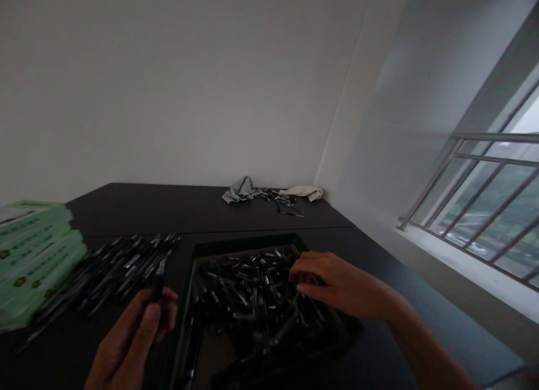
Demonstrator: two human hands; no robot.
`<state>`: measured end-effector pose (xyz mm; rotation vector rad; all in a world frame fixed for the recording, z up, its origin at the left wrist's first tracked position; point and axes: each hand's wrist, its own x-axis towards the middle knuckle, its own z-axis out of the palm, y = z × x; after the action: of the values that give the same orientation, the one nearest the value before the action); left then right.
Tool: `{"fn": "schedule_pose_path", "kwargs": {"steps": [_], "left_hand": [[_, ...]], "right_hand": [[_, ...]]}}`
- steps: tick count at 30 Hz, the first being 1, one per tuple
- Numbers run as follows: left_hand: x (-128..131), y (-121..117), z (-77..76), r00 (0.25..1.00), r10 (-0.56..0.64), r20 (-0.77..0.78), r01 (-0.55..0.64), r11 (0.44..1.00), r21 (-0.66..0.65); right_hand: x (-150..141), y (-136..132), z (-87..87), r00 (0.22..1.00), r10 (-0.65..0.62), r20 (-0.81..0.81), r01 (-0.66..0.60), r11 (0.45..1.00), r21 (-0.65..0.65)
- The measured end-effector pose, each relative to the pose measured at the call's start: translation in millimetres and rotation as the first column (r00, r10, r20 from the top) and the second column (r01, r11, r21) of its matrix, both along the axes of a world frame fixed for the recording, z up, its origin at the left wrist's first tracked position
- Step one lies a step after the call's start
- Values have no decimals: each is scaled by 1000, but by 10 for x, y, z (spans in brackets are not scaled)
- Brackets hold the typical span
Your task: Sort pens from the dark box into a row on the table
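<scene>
My left hand (141,328) is closed around a black pen (159,282), held upright with its lighter, shiny end on top. It is left of a dark, shallow box (248,245). Inside the box lies a jumbled heap of black and clear pen parts (261,289). Over the right side of this heap, my right hand (324,280) has its fingers curled and closed downward. Whatever is between those fingertips is hidden. A row of black pens (130,264) lies on the table, left of the box.
Green printed packets (40,261) are stacked at the left. Toward the back of the dark table (168,207) lie a grey cloth (241,189), a whitish cloth (303,192) and a few loose pens (280,198). Walls border the table, and a railed window (484,193) is at right.
</scene>
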<state>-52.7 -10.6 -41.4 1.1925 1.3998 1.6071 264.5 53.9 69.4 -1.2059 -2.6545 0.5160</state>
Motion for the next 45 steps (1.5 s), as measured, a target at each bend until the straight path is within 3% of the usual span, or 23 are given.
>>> {"fn": "schedule_pose_path", "kwargs": {"steps": [2, 4, 7, 9, 13, 20, 26, 30, 35, 45], "left_hand": [[-2, -4, 15, 1000, -9, -14, 9, 1000, -10], [-14, -5, 30, 999, -13, -35, 13, 1000, 4], [-28, -1, 47, 998, -10, -60, 11, 1000, 25], [-26, 3, 45, 999, -7, -49, 8, 1000, 24], [-10, -2, 5, 1000, -24, 2, 24, 999, 28], [-27, -14, -1, 999, -38, -34, 39, 999, 36], [-29, -15, 28, 988, -105, -109, 112, 992, 55], [2, -19, 57, 994, -113, -6, 113, 993, 43], [67, -45, 198, 982, -150, 118, 149, 989, 16], [113, -98, 370, 906, -212, 367, 230, 973, -5]], "right_hand": [[-282, -74, 30, 995, 98, 26, -99, 993, 56], [-535, -98, -24, 964, 251, 86, -254, 967, 28], [-854, -67, -240, 892, 386, 236, -406, 913, 40], [-1011, -26, -416, 857, 405, 318, -450, 889, 81], [-1144, 43, -642, 867, 352, 354, -431, 885, 175], [-1199, 19, -694, 890, 322, 324, -411, 874, 261], [-1349, 51, -857, 879, 342, 331, -439, 853, 284], [-1388, 72, -867, 870, 335, 362, -443, 853, 274], [-1379, 43, -781, 851, 358, 384, -469, 847, 250], [-1439, 31, -775, 860, 340, 381, -430, 885, 179]]}}
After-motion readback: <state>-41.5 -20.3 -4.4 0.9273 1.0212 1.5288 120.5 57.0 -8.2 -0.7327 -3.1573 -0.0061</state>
